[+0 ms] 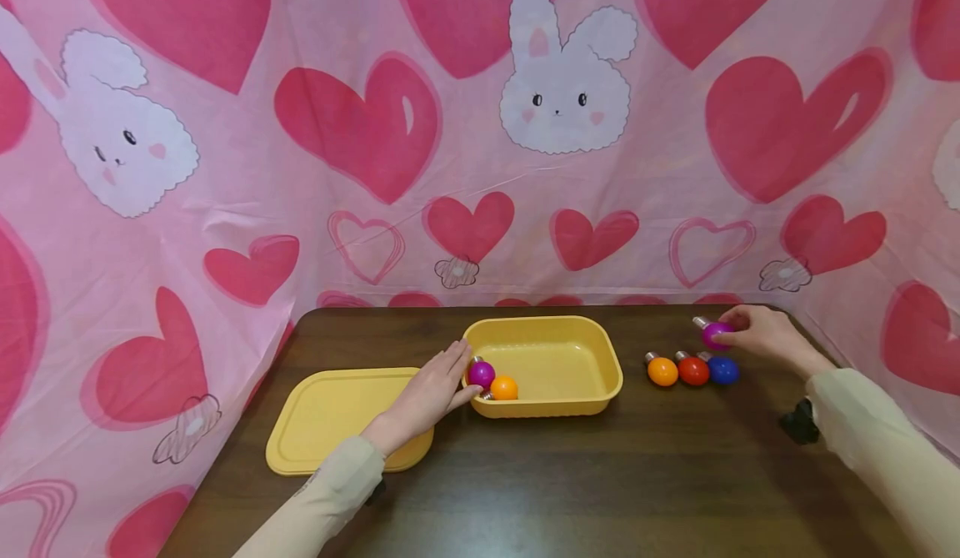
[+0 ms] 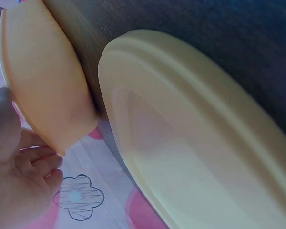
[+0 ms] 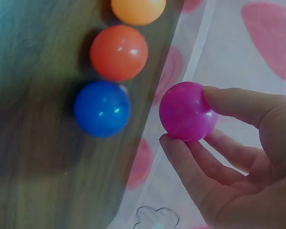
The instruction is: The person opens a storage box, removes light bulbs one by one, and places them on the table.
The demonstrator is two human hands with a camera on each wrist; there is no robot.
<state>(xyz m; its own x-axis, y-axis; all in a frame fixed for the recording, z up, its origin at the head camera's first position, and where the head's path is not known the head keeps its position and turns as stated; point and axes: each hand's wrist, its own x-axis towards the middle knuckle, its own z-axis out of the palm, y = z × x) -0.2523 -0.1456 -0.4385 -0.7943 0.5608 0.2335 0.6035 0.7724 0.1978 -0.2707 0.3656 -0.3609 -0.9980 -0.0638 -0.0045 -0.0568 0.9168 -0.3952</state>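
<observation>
My right hand [image 1: 771, 336] pinches a purple light bulb [image 1: 717, 336] by its round globe between thumb and fingers, the metal base pointing away to the left. The bulb is above the table, just behind a blue bulb [image 1: 723, 371]. A red bulb [image 1: 693, 372] and an orange bulb [image 1: 663, 373] lie beside the blue one in a row. With its fingers straight, my left hand [image 1: 426, 391] rests on the left rim of a yellow plastic box [image 1: 611, 387]. Inside that box, near the hand, lie another purple bulb [image 1: 482, 374] and an orange bulb [image 1: 504, 389].
A yellow lid [image 1: 322, 416] lies flat on the dark wooden table [image 1: 562, 491], left of the box and partly under my left forearm. Behind the table hangs a pink cloth [image 1: 480, 166] with hearts and rabbits, which also runs along both sides.
</observation>
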